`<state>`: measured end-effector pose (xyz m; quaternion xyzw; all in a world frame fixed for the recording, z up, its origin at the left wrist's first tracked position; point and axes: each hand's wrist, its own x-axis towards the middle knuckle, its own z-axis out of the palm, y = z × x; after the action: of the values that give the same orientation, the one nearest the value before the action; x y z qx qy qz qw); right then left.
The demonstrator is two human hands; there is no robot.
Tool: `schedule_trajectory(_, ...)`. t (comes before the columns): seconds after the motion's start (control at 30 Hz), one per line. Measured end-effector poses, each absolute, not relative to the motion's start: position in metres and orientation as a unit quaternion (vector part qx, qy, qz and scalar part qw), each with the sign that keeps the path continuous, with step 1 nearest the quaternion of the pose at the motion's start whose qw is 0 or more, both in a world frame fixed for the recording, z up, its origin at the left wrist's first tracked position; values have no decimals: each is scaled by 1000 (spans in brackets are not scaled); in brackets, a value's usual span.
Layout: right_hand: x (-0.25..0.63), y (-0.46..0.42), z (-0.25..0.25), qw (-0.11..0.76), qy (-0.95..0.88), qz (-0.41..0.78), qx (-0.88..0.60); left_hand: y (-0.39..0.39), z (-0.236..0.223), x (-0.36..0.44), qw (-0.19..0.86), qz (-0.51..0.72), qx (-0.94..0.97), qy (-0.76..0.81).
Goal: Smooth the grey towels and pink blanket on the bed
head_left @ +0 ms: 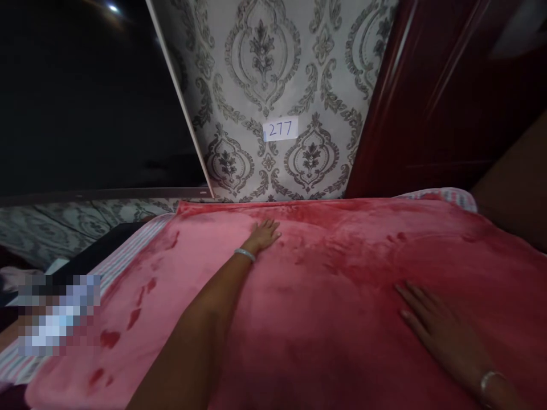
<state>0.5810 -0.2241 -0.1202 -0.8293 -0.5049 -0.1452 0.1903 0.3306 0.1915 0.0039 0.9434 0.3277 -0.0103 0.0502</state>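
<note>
A pink-red plush blanket [333,273] is spread over a bed and fills most of the view. My left hand [265,234] lies flat on it far out near the blanket's back edge, fingers stretched out, a bracelet on the wrist. My right hand [440,324] rests palm down on the blanket at the lower right, fingers apart, also with a bracelet. Neither hand holds anything.
A striped sheet [128,247] shows under the blanket at the left edge. Patterned wallpaper [273,74] with a paper label reading 277 [280,129] stands behind the bed. A dark screen [85,97] is at left, a dark red wardrobe [448,97] at right.
</note>
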Motion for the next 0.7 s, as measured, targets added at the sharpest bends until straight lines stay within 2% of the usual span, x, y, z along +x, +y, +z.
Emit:
schedule_trajectory(0.1,582,-226,-121,187,-514,-134,-826,210,4,304,37,7,900,434)
schedule_trajectory(0.23,591,-232,-118,196,-514,-96,-830,232,10,223,-15,63,788,613)
schedule_trajectory(0.33,588,-219,-96,211,-492,-73,-841,233,16,183,-36,85,793,602)
schedule_trajectory(0.4,575,-190,-70,206,-497,-80,-839,229,19,183,-37,84,806,585)
schedule_trajectory(0.57,513,-60,-7,159,-631,-21,-759,195,9,247,-18,68,863,500)
schedule_trajectory(0.7,475,27,8,131,-676,29,-725,165,-7,282,-8,27,915,403)
